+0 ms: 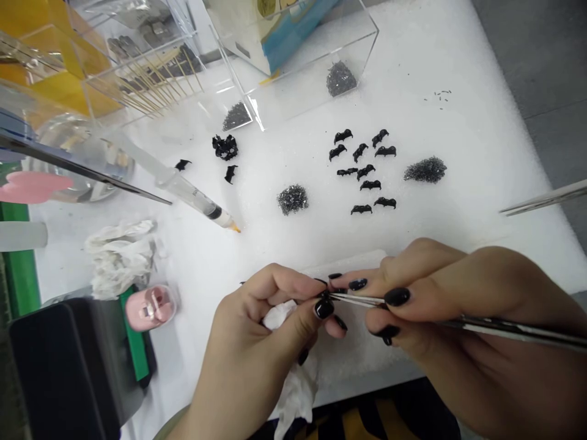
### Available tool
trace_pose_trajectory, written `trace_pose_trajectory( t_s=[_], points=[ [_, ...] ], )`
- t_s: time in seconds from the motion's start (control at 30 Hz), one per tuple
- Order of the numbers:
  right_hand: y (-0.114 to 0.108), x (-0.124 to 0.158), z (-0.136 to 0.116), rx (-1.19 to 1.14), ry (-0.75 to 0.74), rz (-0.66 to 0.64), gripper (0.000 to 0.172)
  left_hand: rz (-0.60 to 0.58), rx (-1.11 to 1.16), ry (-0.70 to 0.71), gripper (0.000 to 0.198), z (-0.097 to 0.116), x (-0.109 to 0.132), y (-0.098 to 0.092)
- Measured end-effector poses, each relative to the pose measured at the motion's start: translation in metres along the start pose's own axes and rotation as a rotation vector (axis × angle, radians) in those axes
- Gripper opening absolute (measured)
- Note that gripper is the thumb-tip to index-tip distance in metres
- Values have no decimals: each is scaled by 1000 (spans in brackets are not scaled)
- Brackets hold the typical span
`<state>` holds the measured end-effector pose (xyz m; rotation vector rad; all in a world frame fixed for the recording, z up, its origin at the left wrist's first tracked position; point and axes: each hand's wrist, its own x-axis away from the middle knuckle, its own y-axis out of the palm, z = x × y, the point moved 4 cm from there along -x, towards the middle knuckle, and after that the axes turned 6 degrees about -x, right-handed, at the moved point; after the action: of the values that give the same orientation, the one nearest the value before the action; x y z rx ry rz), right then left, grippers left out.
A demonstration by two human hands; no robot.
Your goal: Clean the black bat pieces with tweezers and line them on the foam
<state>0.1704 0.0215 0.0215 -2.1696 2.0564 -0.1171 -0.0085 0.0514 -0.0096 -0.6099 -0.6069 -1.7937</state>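
Note:
My left hand (pixel 257 348) pinches a small black piece (pixel 325 294) between thumb and index finger; its shape is mostly covered by the fingertips. A crumpled white tissue (pixel 297 391) is tucked in the same hand and hangs below it. My right hand (pixel 440 299) grips metal tweezers (pixel 360 299), whose tips meet the black piece. Beyond the hands, several black bat-shaped pieces (pixel 370 184) lie on the white foam surface (pixel 477 140). Piles of tiny shiny dark beads lie on either side of them, one pile (pixel 292 199) to the left and another (pixel 426 170) to the right.
A syringe (pixel 197 198) with an orange tip points toward the middle. Clear acrylic boxes (pixel 316 67) stand at the back, near thin wooden sticks (pixel 156 82). At left are crumpled tissue (pixel 121 256), a pink case (pixel 149 307) and a black object (pixel 59 366). Another pointed metal tool (pixel 545 198) enters from the right.

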Motion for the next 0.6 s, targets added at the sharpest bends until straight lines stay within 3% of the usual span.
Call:
trace_pose_trajectory(
  t_s=[0.33, 0.6],
  points=[
    [2, -7, -7, -68, -98, -12, 22, 31, -25, 3, 11, 4, 3, 2],
    [-3, -4, 1, -99, 3, -8, 25, 15, -58, 11, 12, 1, 2, 0]
  ],
)
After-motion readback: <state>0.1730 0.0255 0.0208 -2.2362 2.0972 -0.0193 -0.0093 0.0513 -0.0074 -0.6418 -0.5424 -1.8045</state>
